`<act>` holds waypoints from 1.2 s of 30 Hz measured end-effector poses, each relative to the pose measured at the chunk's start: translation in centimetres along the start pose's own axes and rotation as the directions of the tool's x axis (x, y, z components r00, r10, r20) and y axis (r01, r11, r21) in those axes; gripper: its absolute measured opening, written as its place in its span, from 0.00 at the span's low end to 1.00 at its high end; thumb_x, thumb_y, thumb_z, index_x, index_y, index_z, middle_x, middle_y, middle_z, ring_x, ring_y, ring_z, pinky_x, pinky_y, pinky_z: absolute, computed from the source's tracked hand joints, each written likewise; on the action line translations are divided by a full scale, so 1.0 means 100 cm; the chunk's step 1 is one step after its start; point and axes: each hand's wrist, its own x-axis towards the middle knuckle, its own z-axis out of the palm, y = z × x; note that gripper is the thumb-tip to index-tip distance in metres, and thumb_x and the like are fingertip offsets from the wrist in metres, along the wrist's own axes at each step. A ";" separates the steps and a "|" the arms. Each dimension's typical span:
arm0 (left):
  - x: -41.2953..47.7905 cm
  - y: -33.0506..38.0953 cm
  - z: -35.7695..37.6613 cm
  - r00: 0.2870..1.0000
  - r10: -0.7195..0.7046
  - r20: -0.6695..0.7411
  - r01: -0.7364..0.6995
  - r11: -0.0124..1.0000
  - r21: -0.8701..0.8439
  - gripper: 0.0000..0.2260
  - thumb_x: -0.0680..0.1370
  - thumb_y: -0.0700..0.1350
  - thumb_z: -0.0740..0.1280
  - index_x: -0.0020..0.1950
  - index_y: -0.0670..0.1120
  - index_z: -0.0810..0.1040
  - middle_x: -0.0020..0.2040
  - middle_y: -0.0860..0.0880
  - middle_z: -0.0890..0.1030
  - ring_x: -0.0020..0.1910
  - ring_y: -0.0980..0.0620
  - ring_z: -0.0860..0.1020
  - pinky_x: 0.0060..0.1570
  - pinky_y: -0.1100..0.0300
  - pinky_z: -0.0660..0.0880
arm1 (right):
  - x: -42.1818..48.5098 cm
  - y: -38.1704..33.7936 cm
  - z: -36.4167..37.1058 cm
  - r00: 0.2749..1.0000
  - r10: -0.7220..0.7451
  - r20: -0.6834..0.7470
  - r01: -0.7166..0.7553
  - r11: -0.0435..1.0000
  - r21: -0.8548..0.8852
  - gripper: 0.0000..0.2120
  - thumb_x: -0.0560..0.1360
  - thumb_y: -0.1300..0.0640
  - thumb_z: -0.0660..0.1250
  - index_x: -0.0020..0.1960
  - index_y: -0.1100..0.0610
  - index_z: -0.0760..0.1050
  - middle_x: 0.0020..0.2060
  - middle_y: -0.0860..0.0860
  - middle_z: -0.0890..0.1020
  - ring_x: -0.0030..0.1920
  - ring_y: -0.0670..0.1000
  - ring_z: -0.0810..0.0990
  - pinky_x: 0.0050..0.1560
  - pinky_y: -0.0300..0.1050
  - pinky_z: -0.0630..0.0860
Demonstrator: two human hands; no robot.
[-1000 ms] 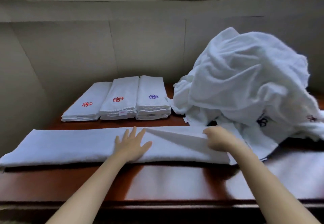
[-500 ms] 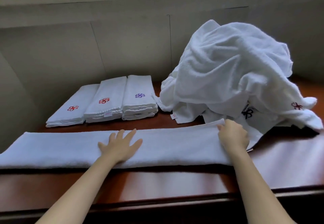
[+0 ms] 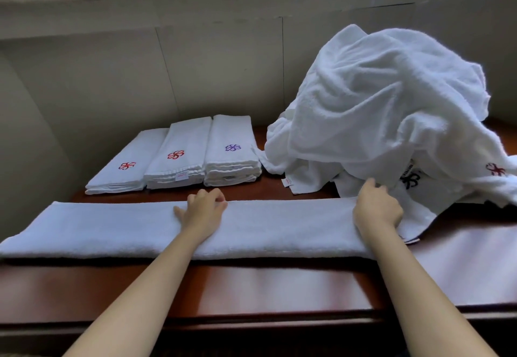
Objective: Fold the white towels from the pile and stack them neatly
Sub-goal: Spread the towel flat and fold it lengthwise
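A white towel (image 3: 117,228), folded lengthwise into a long strip, lies across the table in front of me. My left hand (image 3: 202,211) rests on its middle, fingers curled over the strip's far edge. My right hand (image 3: 376,208) grips the far edge near the strip's right end. A tall pile of crumpled white towels (image 3: 386,110) stands at the back right, touching the strip's right end. Three stacks of folded towels (image 3: 193,155) with red and purple emblems lie side by side at the back left.
The dark red wooden table (image 3: 279,286) has its front edge close to me. A pale wall (image 3: 140,77) rises right behind the stacks and the pile. A bare glossy stretch of table lies at the front right.
My left hand has slid from lying flat on the strip to its far edge, fingers now curled. My right hand has moved to the far edge near the pile. The raised flap lies flat.
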 end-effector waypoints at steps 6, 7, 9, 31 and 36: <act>0.002 0.000 0.002 1.000 0.014 -0.026 -0.015 1.000 -0.023 0.05 0.81 0.52 0.58 0.45 0.58 0.71 0.50 0.53 0.71 0.58 0.47 0.69 0.63 0.38 0.59 | -0.058 -0.067 0.016 0.752 -0.659 -0.005 0.650 0.742 0.164 0.15 0.79 0.49 0.60 0.60 0.56 0.73 0.58 0.56 0.75 0.61 0.59 0.71 0.57 0.51 0.70; 0.002 0.001 0.001 1.000 0.010 -0.019 -0.010 1.000 -0.009 0.06 0.81 0.51 0.57 0.46 0.57 0.71 0.51 0.52 0.72 0.58 0.47 0.68 0.63 0.39 0.59 | -0.067 -0.076 0.024 0.696 -0.694 0.184 0.667 0.720 0.192 0.21 0.80 0.43 0.54 0.66 0.54 0.69 0.66 0.55 0.71 0.68 0.58 0.66 0.65 0.52 0.65; -0.001 0.005 -0.002 1.000 0.002 -0.007 -0.002 1.000 0.025 0.07 0.82 0.50 0.55 0.49 0.56 0.73 0.54 0.50 0.73 0.59 0.47 0.68 0.64 0.39 0.59 | -0.071 -0.083 0.033 0.636 -0.695 0.336 0.684 0.709 0.170 0.28 0.79 0.37 0.47 0.75 0.49 0.57 0.76 0.51 0.55 0.76 0.57 0.50 0.74 0.56 0.49; -0.052 -0.204 -0.087 0.942 -0.332 -0.054 0.331 0.887 0.322 0.21 0.83 0.55 0.46 0.76 0.55 0.58 0.77 0.49 0.58 0.76 0.49 0.53 0.71 0.36 0.44 | -0.100 -0.138 0.052 0.495 -0.812 0.309 0.814 0.558 0.161 0.30 0.76 0.31 0.43 0.76 0.38 0.46 0.78 0.48 0.46 0.77 0.55 0.42 0.74 0.58 0.41; -0.070 -0.234 -0.095 0.605 -0.729 -0.321 0.662 0.684 -0.307 0.26 0.80 0.50 0.58 0.74 0.38 0.58 0.73 0.37 0.63 0.72 0.38 0.60 0.70 0.45 0.56 | -0.100 -0.139 0.053 0.495 -0.804 0.328 0.813 0.562 0.151 0.31 0.75 0.30 0.43 0.76 0.37 0.45 0.78 0.48 0.45 0.77 0.54 0.43 0.74 0.58 0.40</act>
